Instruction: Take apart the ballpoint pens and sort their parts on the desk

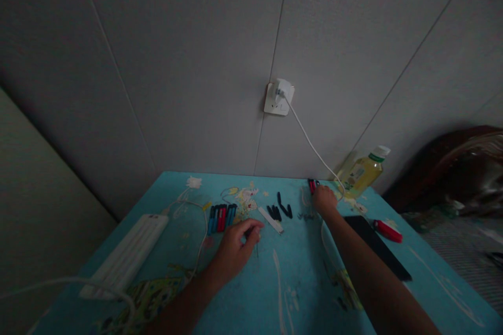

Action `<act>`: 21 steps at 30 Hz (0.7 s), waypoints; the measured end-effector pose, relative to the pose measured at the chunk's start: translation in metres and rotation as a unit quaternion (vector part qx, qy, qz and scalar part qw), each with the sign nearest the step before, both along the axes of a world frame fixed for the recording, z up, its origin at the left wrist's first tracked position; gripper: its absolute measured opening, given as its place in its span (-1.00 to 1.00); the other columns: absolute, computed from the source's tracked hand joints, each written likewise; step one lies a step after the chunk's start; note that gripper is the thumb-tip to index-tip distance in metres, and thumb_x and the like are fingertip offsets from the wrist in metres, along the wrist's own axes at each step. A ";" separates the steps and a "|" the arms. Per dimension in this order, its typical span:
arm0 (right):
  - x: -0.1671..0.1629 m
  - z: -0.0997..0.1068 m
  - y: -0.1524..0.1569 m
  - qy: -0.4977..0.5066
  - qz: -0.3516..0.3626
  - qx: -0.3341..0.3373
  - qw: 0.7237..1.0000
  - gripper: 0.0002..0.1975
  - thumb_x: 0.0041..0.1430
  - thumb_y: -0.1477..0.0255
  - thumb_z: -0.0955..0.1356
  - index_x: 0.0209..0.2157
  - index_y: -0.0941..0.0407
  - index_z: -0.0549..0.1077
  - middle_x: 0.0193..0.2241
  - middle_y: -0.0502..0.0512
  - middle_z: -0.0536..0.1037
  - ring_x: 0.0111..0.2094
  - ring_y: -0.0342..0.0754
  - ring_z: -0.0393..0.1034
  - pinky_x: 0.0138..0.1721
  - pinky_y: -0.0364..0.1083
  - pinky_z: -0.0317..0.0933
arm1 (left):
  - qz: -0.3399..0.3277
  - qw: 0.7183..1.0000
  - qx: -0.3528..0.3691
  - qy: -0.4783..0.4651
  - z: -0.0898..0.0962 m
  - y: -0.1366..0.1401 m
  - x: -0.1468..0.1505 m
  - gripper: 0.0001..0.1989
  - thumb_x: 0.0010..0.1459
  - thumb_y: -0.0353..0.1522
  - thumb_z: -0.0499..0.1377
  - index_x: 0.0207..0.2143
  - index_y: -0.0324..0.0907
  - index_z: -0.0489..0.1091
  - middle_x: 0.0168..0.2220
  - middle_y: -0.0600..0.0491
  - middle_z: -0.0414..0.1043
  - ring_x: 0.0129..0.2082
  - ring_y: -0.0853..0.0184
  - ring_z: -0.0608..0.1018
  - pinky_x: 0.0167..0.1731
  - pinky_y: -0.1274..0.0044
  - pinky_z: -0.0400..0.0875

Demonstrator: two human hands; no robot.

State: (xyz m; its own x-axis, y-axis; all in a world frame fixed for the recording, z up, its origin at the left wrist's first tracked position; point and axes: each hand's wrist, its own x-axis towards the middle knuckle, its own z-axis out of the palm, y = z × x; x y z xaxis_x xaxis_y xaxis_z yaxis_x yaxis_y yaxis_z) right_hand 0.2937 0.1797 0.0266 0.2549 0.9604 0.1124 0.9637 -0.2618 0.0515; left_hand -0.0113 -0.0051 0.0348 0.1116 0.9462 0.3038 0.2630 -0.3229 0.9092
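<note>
My left hand [238, 245] is over the middle of the table, its thumb and fingers curled together. A thin dark line shows just below the fingertips; what they hold is too small to make out. Beside it lies a row of blue and red pens [222, 218]. A white strip [271, 220] is right of the fingertips, with short black pieces [274, 213] behind it. My right hand [325, 199] reaches to the back of the table, fingers closed next to red and dark pens [312, 185]. Its fingertips are partly hidden. Small dark bits [305, 216] lie left of the right wrist.
A white power strip [126, 254] with cables lies at the left. A bottle of yellow liquid [361, 174] stands at the back right. A black flat slab [377, 246] and a red object [388, 231] lie right of my forearm. A charger [282, 90] hangs its cable from the wall socket.
</note>
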 end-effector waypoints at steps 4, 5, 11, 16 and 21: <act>0.004 -0.002 0.000 0.001 0.005 0.006 1.000 -0.64 0.30 0.55 0.13 -0.03 0.28 0.45 -0.09 0.45 0.49 -0.05 0.11 0.42 -0.07 -0.02 0.23 | -0.004 1.000 0.003 0.003 0.000 0.000 0.000 -0.76 0.28 -0.30 0.04 -0.18 -0.16 0.48 -0.45 0.09 0.45 -0.41 0.33 0.49 -0.39 0.54 0.33; 0.005 -0.003 0.001 0.001 0.006 0.007 1.000 -0.65 0.29 0.56 0.13 -0.03 0.29 0.45 -0.10 0.45 0.49 -0.06 0.11 0.42 -0.07 -0.02 0.23 | -0.004 1.000 0.004 0.005 0.000 0.001 0.000 -0.77 0.28 -0.30 0.04 -0.18 -0.16 0.48 -0.45 0.09 0.45 -0.41 0.33 0.50 -0.38 0.54 0.33; 0.010 -0.007 0.002 0.004 0.015 0.014 1.000 -0.65 0.25 0.59 0.15 -0.06 0.32 0.46 -0.12 0.43 0.51 -0.06 0.10 0.43 -0.06 -0.04 0.22 | -0.005 1.000 0.007 0.010 -0.001 0.001 0.000 -0.78 0.27 -0.32 0.05 -0.19 -0.15 0.48 -0.45 0.09 0.46 -0.41 0.33 0.50 -0.37 0.53 0.33; 0.015 -0.008 0.007 0.011 0.009 0.009 1.000 -0.68 0.25 0.57 0.19 -0.07 0.32 0.47 -0.15 0.42 0.52 -0.09 0.09 0.45 -0.11 -0.07 0.25 | -0.005 1.000 0.001 0.012 -0.002 0.002 -0.001 -0.76 0.28 -0.31 0.03 -0.18 -0.17 0.47 -0.44 0.08 0.46 -0.40 0.33 0.50 -0.37 0.54 0.33; 0.018 -0.011 0.015 0.013 0.009 -0.003 1.000 -0.76 0.31 0.45 0.27 -0.10 0.28 0.46 -0.14 0.31 0.52 -0.11 0.04 0.45 -0.08 -0.01 0.29 | -0.006 1.000 0.001 0.021 -0.002 0.002 -0.001 -0.76 0.28 -0.30 0.03 -0.19 -0.16 0.47 -0.45 0.10 0.45 -0.41 0.36 0.49 -0.37 0.56 0.32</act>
